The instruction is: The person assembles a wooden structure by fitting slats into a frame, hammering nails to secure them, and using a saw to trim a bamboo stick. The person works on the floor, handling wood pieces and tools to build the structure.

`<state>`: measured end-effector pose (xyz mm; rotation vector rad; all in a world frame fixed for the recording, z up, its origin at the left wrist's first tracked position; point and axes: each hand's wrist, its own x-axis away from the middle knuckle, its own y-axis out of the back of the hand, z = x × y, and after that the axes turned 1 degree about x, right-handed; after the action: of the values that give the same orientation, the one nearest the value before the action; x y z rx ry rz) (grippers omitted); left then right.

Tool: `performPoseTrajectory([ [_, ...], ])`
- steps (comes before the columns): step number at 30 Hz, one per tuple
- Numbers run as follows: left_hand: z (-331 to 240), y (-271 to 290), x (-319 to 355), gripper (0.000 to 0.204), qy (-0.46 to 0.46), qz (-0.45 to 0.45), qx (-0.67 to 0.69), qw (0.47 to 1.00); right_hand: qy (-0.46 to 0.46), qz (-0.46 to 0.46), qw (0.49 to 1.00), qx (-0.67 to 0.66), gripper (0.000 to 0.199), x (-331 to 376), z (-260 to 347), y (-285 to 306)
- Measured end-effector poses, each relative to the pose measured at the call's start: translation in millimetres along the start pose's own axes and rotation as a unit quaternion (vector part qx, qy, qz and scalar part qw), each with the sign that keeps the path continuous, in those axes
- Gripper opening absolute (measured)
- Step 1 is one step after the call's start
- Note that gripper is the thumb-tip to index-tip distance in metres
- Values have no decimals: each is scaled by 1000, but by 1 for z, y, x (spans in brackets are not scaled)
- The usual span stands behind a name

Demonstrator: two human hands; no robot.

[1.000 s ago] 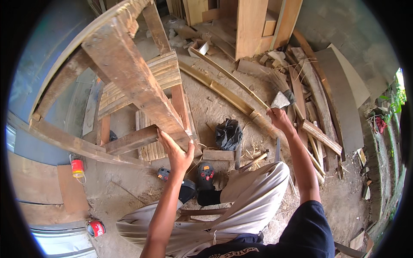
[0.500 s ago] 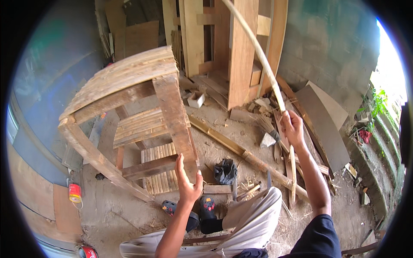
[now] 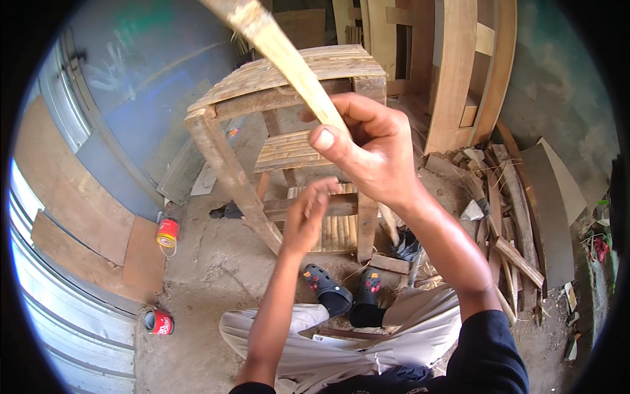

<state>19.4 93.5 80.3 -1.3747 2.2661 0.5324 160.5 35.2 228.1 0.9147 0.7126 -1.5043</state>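
Observation:
A long pale strip of split bamboo [image 3: 289, 62] slants from the upper edge down into my right hand [image 3: 379, 148], whose thumb and fingers pinch its near end. The hand is raised close to the camera, in front of a wooden rack. My left hand [image 3: 305, 220], a little blurred, hovers lower down with its fingers loosely stretched and nothing in them. Behind both hands stands the wooden rack [image 3: 226, 167], with a slatted bamboo top [image 3: 335, 60] and slatted shelves beneath. The strip and my right hand hide part of its top and middle.
Two red cans [image 3: 167, 233] [image 3: 159, 322] stand on the floor at the left, beside leaning boards [image 3: 72, 190]. Scrap wood [image 3: 518, 256] lies heaped at the right. Tall plywood panels [image 3: 453, 79] rise at the back. My shoes [image 3: 321, 282] are near the rack's foot.
My right hand has risen toward the camera and left, swinging the bamboo strip to the upper left. My left hand has come off the rack's post. The view has turned left.

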Motion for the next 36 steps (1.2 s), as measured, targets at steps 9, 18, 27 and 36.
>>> performPoseTrajectory([
  [9,68,-16,79,46,76,83,66,992,-69,-217,972,-48,74,-13,17,35],
  [18,1,-16,113,44,258,239,283,892,-110,-297,936,-155,67,16,-19,135],
  [27,-16,18,97,27,283,230,55,930,-137,-369,915,-89,59,69,-62,177],
  [36,6,23,77,33,298,248,-157,909,-387,-371,835,127,68,306,-154,186],
])
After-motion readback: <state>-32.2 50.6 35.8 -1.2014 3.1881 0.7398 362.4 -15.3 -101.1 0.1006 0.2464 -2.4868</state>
